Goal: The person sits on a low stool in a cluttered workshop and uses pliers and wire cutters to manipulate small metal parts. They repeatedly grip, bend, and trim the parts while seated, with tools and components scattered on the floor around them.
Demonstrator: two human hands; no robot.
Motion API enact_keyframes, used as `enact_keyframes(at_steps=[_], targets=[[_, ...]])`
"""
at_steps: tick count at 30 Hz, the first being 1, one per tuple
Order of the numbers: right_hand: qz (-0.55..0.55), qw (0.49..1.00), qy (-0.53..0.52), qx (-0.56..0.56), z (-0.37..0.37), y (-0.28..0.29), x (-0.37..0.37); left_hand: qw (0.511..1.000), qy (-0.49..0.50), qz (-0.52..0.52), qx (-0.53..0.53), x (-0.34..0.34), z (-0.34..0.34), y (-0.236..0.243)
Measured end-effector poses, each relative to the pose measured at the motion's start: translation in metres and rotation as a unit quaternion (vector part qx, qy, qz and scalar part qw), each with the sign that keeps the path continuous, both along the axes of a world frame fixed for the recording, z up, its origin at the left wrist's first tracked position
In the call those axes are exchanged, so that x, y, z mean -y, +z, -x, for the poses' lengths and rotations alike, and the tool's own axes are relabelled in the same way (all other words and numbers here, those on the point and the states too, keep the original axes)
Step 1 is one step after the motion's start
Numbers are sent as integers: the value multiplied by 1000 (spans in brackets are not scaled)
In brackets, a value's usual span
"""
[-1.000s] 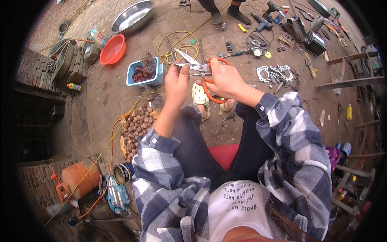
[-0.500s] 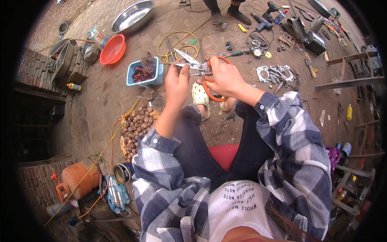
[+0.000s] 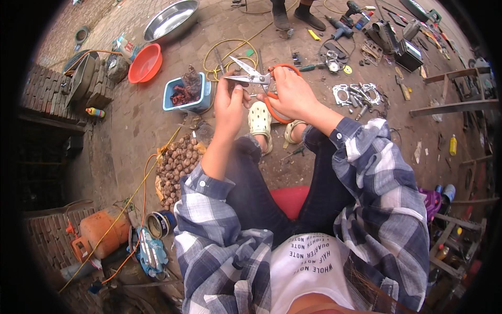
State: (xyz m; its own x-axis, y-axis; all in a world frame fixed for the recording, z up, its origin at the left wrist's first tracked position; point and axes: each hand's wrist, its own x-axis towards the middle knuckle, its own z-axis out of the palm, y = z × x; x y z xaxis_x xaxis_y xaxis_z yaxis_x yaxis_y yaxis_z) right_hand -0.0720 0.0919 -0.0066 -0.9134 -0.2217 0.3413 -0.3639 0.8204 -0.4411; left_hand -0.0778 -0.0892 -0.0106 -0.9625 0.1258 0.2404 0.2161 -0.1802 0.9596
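My right hand is closed round the orange handles of a pair of scissors. Their silver blades stand apart and point left, over the fingers of my left hand. The left fingers are bent together in a pinch just beneath the lower blade. Something small and dark shows at those fingertips, too small to name. Beyond my left hand stands a light blue basin with dark red pieces in it.
Walnuts are heaped to my left, near an orange gas cylinder. Farther off lie a red basin and a large metal bowl. Metal parts and power tools lie right. Another person's feet are ahead.
The scissors have shifted slightly away from me and to the right, and their blades have turned a little. My right hand has turned with them; the left fingers have moved slightly.
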Motion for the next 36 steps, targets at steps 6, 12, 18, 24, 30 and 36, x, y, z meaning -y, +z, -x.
enact_keyframes(at_steps=[6, 12, 18, 24, 30, 36], targets=[[-18, 1000, 0, -12, 0, 1, 0, 1000, 2, 15, 27, 1, -2, 3], [-8, 999, 14, -31, 0, 0, -1, 998, -5, 5, 55, -1, -2, 3], [-22, 998, 20, -61, 1, 1, -3, 997, 9, 17, 72, 1, -1, 5], [-17, 999, 17, -34, -1, 2, -2, 997, -8, -1, 75, 5, -1, 7], [-18, 999, 14, -42, -1, -1, -4, 987, -56, -76, 134, 5, -4, 14], [-22, 999, 25, -39, -1, 0, -2, 993, -43, -31, 102, 7, -1, 1]])
